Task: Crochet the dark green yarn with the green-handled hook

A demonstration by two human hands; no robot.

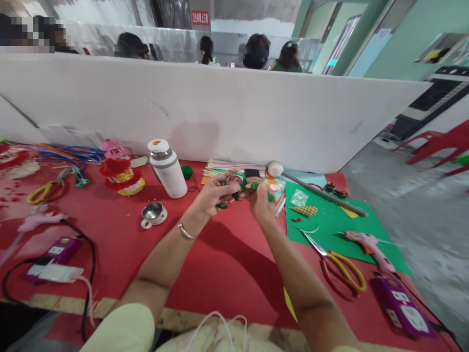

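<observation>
Over the middle of the red table, my left hand [215,194] is closed around a small green fuzzy craft piece [243,183] with a dark striped patch. My right hand [262,201] meets it from the other side, its fingers pinched on the green fuzzy part. Fingers hide much of the piece, so its full shape does not show. Behind the hands lies a bundle of pale pipe cleaners [229,167]. A ball of green yarn [186,172] rests left of them, beside a white thermos [169,171].
Right: scissors [331,259], a pink glue gun [370,244], a green sheet [330,232], a stick with a white ball end [322,191], a purple power strip [401,305]. Left: a metal cup [154,213], red-and-yellow fuzzy craft [120,176], another glue gun [42,218]. A white partition [220,107] stands behind.
</observation>
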